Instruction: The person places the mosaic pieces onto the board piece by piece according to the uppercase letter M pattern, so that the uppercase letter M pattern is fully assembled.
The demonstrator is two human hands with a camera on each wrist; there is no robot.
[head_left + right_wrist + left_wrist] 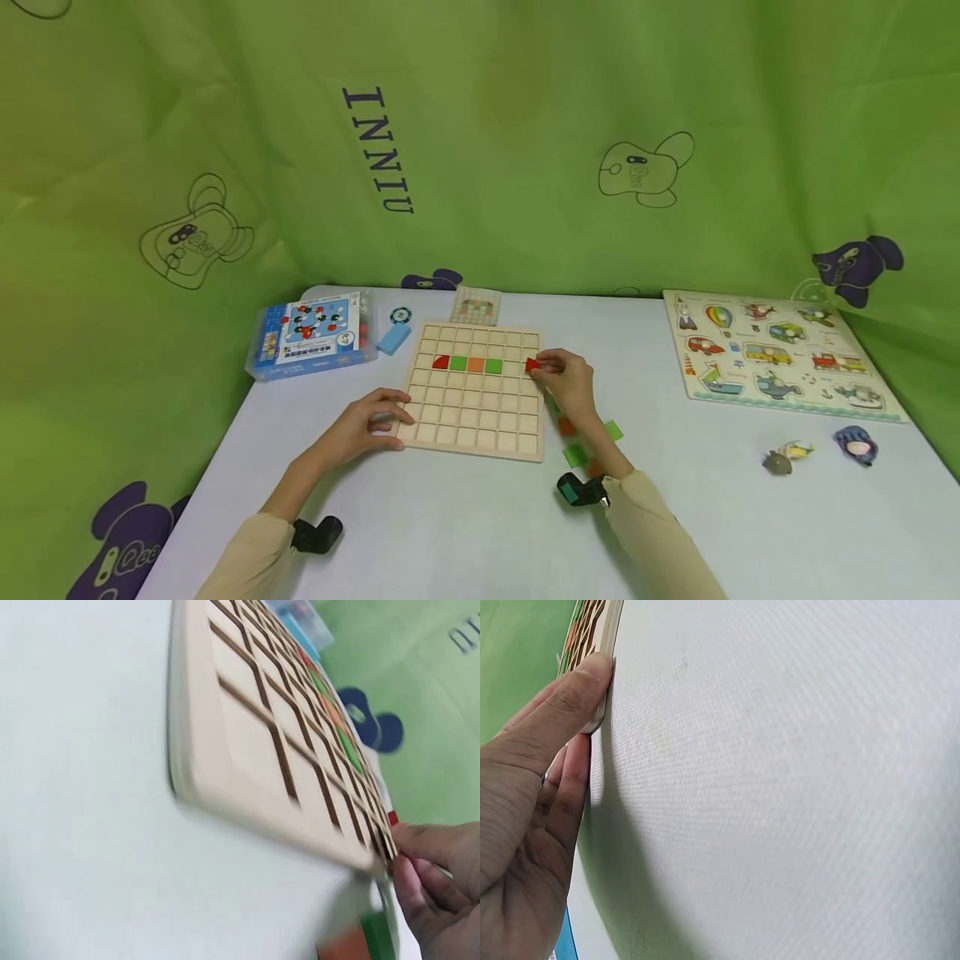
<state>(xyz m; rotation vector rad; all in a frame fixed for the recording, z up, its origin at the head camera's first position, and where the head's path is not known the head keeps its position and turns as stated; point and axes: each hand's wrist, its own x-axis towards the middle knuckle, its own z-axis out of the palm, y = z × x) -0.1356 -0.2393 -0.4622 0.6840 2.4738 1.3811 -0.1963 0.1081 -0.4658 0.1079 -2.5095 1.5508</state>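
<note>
A wooden grid board (472, 392) lies on the white table. My left hand (367, 427) grips its near left corner, the thumb on the front edge (592, 671) and the fingers along the left side. At the board's right edge, my right hand (568, 385) pinches a red piece (532, 365) over the end of one row. That row holds a red piece with a rounded corner (441, 362), a green square (458, 363), an orange square (476, 364) and another green square (493, 366). The right fingertips partly hide the pinched piece.
Loose green (576, 456) and orange-red pieces (566, 427) lie under the right forearm. A pattern card (476, 306) is behind the board. To the left are a boxed molecule set (315, 333), a blue block (393, 338) and a chip (401, 315); right, a picture puzzle (780, 354) and small figures (783, 457).
</note>
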